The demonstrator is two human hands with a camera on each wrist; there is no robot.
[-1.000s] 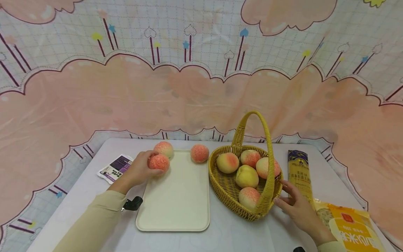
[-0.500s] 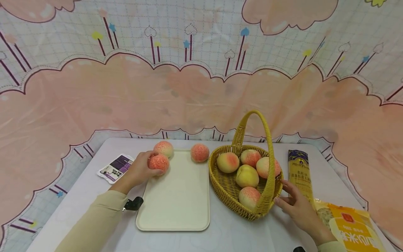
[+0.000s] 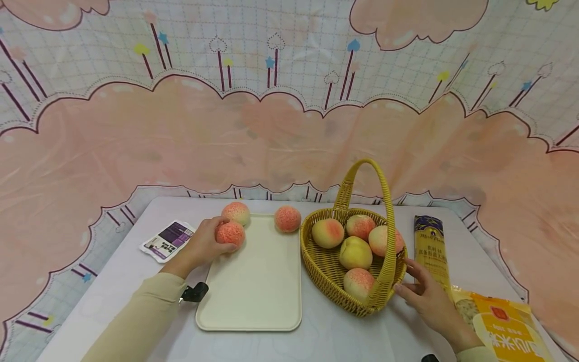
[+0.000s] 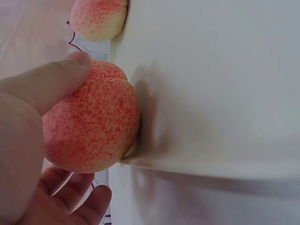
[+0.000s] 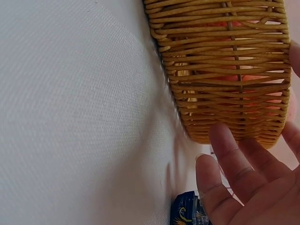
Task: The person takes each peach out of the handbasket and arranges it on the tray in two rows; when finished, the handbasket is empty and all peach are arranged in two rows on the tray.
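Note:
My left hand (image 3: 204, 245) grips a red-speckled peach (image 3: 230, 234) (image 4: 91, 126) at the far left edge of a cream tray (image 3: 253, 281) (image 4: 215, 84). A paler peach (image 3: 235, 213) (image 4: 98, 18) lies just beyond it off the tray's corner, and a third peach (image 3: 287, 218) sits at the tray's far right corner. My right hand (image 3: 427, 296) (image 5: 243, 187) rests on the table with straight fingers against the right side of a yellow wicker basket (image 3: 330, 279) (image 5: 225, 70), which holds several peaches.
A purple-and-white packet (image 3: 168, 240) lies left of the tray. A long noodle packet (image 3: 430, 251) and a yellow bag (image 3: 506, 327) lie right of the basket. A patterned cloth backdrop rises behind the table. A small black clip (image 3: 195, 292) sits by my left sleeve.
My left hand and its peach have shifted very slightly toward the tray. The right hand has stayed by the basket.

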